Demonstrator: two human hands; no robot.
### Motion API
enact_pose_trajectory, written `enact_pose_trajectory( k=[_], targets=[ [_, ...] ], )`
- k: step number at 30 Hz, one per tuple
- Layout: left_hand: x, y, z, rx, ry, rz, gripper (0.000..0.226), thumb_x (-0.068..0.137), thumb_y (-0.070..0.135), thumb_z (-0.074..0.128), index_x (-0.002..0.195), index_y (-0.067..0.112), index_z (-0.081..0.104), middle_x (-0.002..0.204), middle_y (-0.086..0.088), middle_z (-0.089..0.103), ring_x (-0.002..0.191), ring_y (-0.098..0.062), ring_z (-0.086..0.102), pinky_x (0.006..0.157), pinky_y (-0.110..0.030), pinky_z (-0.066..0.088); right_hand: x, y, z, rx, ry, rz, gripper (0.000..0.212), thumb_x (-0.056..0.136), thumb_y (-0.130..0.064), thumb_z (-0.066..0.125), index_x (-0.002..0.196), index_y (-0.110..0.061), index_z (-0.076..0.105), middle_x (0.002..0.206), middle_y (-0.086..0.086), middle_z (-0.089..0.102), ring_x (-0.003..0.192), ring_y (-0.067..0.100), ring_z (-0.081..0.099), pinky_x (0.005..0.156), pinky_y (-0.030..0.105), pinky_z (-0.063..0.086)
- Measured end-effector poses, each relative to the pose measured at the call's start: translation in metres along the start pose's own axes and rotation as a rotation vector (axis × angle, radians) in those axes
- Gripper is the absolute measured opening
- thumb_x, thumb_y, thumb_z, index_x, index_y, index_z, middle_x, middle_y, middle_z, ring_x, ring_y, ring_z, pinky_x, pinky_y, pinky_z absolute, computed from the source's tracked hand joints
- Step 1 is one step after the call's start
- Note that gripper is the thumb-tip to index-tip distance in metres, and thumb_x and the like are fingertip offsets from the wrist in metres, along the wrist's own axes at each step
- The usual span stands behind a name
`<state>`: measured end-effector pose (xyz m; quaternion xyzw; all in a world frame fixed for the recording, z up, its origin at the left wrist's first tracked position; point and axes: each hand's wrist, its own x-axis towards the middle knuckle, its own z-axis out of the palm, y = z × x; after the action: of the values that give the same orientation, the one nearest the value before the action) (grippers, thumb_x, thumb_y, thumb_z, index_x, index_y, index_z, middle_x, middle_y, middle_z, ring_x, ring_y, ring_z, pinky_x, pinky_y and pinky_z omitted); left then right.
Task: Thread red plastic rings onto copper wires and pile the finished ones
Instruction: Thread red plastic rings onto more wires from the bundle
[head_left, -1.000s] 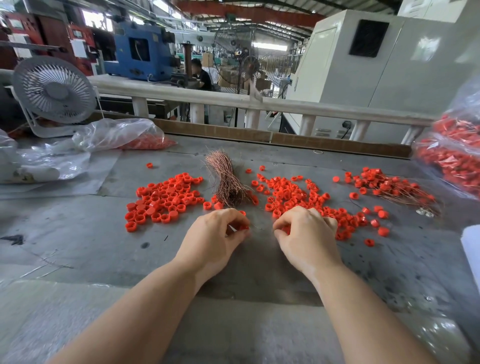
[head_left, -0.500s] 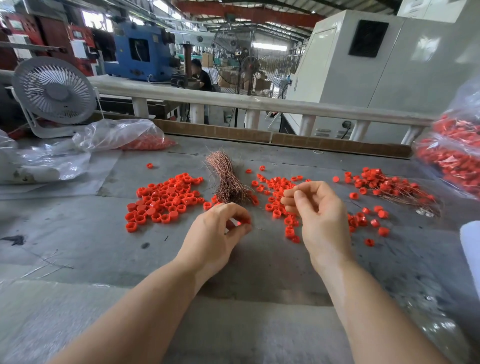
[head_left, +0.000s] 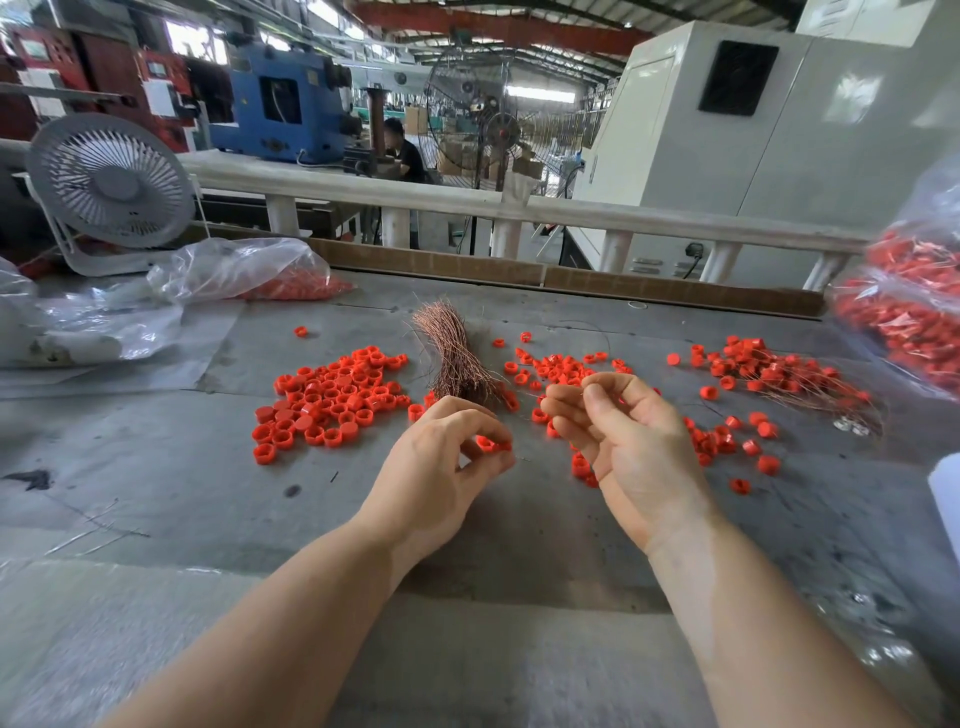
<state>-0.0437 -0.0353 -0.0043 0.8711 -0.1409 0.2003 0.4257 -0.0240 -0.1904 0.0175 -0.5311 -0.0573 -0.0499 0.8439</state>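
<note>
A bundle of copper wires (head_left: 457, 358) lies on the grey table (head_left: 156, 467), flanked by loose red rings: one heap on the left (head_left: 332, 400) and a scatter on the right (head_left: 561, 366). My left hand (head_left: 447, 473) pinches a red ring (head_left: 488, 443) at its fingertips, just above the table. My right hand (head_left: 623, 436) is raised with its palm turned towards me, thumb and forefinger pinching a thin copper wire (head_left: 566, 393). Finished ringed wires lie in a pile (head_left: 779, 371) at the right.
A clear bag of red parts (head_left: 904, 306) stands at the right edge. Another bag with red rings (head_left: 260, 273) and crumpled plastic lie at the back left beside a white fan (head_left: 109, 182). A white rail (head_left: 467, 200) runs behind the table.
My right hand has lifted off the ring scatter and turned palm-up, now pinching a wire. My left hand stayed in place and opened its fingers slightly around a ring.
</note>
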Motion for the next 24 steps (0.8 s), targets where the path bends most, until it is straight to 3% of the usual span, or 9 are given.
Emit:
enact_pose_trajectory(
  k=[7,15,20,24],
  targets=[
    [-0.0009,-0.0012,0.0013,0.031,0.027,-0.02,0.008,0.082,0.02,0.068,0.09,0.02,0.067,0.091,0.013,0.055,0.08,-0.007,0.055,0.072,-0.012,0.039,-0.0004,0.0008,-0.0027,0.026,-0.015,0.029,0.018,0.096,0.0,0.041,0.085,-0.008,0.052,0.074,0.01,0.071,0.072,0.019,0.07,0.06,0.02,0.055],
    [-0.0012,0.0002,-0.0004,0.008,0.05,-0.035,0.014,0.084,0.019,0.067,0.097,0.02,0.065,0.081,0.018,0.056,0.075,-0.002,0.053,0.069,-0.006,0.037,-0.0001,-0.0022,-0.0035,0.119,-0.027,0.09,0.017,0.096,-0.001,0.041,0.084,-0.008,0.051,0.075,0.011,0.071,0.072,0.018,0.071,0.058,0.019,0.054],
    [-0.0011,0.0031,-0.0011,0.048,0.076,0.042,0.012,0.085,0.018,0.066,0.096,0.015,0.069,0.086,0.01,0.058,0.077,-0.008,0.053,0.071,-0.009,0.038,0.0009,0.0007,-0.0027,0.035,-0.017,0.109,0.017,0.096,-0.001,0.043,0.084,-0.007,0.052,0.074,0.012,0.071,0.07,0.019,0.07,0.057,0.019,0.054],
    [-0.0025,0.0066,-0.0019,0.089,0.099,0.167,0.012,0.083,0.011,0.067,0.095,0.008,0.07,0.092,0.01,0.051,0.076,-0.001,0.045,0.071,-0.007,0.037,0.0011,0.0011,-0.0031,-0.008,0.019,0.149,0.015,0.095,-0.002,0.045,0.084,-0.008,0.052,0.072,0.012,0.072,0.066,0.017,0.07,0.053,0.018,0.054]
  ],
)
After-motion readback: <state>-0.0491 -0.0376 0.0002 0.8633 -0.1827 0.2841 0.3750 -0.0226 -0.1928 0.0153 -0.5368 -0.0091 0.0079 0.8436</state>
